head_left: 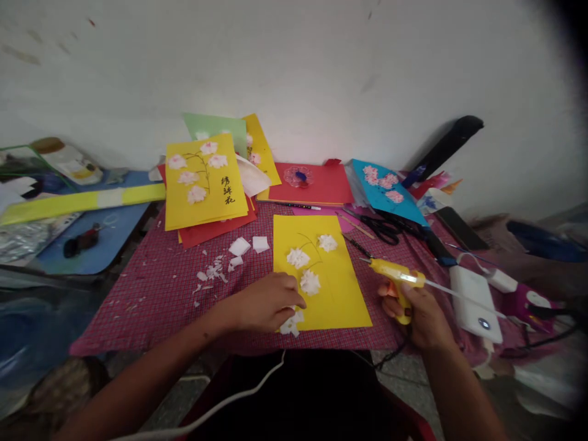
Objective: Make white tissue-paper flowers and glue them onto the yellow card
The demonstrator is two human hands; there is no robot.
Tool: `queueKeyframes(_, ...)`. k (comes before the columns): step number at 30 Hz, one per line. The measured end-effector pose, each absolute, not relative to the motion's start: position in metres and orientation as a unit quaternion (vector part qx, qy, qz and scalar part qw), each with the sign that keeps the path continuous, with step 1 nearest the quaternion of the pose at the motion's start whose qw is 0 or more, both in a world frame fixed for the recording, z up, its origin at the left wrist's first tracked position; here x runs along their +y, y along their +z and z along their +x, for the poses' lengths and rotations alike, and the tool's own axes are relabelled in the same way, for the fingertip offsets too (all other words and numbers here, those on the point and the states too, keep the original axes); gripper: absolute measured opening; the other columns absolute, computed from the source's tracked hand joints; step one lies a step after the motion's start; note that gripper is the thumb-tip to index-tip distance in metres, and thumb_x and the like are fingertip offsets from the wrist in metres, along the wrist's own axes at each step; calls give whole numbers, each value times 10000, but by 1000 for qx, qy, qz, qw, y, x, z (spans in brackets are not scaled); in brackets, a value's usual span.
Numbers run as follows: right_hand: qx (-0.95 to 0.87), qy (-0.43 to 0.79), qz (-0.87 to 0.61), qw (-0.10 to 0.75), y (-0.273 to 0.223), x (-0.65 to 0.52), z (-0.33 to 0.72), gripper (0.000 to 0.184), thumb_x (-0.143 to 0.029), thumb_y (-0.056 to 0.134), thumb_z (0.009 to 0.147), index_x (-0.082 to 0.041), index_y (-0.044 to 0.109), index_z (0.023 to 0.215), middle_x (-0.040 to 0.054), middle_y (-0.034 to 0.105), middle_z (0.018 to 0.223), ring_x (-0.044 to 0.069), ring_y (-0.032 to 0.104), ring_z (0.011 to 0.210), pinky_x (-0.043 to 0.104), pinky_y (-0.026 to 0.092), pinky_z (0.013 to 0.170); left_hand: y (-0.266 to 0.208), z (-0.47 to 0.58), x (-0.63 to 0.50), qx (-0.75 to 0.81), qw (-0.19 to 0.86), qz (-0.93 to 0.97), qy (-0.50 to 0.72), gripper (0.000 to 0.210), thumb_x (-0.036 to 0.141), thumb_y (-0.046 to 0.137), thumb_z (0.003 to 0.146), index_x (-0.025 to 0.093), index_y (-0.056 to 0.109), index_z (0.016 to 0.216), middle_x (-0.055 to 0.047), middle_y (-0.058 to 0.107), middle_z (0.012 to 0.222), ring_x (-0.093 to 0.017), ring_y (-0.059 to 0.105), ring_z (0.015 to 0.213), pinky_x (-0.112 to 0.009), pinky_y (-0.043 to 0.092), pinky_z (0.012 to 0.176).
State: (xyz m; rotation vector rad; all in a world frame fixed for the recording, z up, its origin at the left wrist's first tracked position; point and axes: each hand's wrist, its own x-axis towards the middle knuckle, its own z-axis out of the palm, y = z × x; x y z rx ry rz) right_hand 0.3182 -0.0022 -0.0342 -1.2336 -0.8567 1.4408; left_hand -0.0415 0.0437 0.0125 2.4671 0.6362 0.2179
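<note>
The hands are apart: the right hand (419, 309) is wrapped around the yellow glue gun (388, 269), while the left hand (269, 301) arches over a white paper cluster (291, 324) at the near left corner of the yellow card (342, 300), though I cannot tell whether it pinches it. That cluster lies just under the left hand, the nearer one, and left of the glue gun, whose long axis runs crosswise, nozzle (364, 260) pointing left toward the card. Beyond, three white paper flowers (310, 282) sit on the card, and white scraps (214, 270) lie left of it on the surface (151, 294)
</note>
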Motion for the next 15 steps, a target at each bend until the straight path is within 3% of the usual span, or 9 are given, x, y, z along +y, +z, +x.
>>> queueKeyframes(7,-361,593,-495,522,-36,-4,318,261,-439,625,913,-190,678,856,25,567,634,129,370,481,293,346,467,23,-28,41,236,253,938,19,372,212,619,776,202,698,1139,-78,655,1021,-239,609,963,-361,460,870)
queueKeyframes(11,-354,602,-496,516,-33,-4,317,297,-460,629,909,-183,680,812,-6,478,517,135,380,473,282,333,456,22,-19,43,230,228,946,0,269,204,602,788,190,723,1028,-80,665,940,-238,614,912,-350,460,817)
queueKeyframes(15,-359,597,-495,519,-35,-4,318,308,-470,635,902,-173,698,849,33,591,627,113,384,466,278,342,446,18,-14,48,212,228,950,-10,175,185,553,860,190,719,916,-64,675,878,-214,622,880,-331,449,821)
